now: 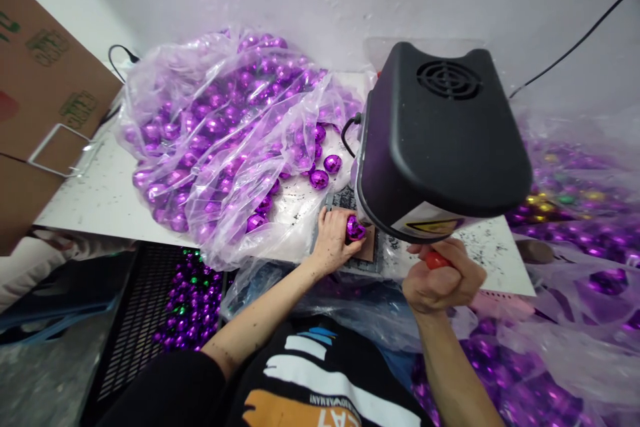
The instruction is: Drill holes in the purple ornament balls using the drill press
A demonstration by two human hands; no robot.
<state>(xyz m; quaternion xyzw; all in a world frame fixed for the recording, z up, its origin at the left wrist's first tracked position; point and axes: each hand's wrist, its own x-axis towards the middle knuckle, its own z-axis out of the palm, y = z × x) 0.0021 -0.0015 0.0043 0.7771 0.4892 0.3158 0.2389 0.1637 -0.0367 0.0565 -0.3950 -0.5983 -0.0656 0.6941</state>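
Bauble (355, 229), purple, likely light, slick, fragile: your left hand (334, 240) pinches its sides; right hand (443, 282) fisted around red knob (437, 259).

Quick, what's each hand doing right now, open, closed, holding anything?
Left hand: closed on a purple ball under the black machine.
Right hand: closed around the red handle.
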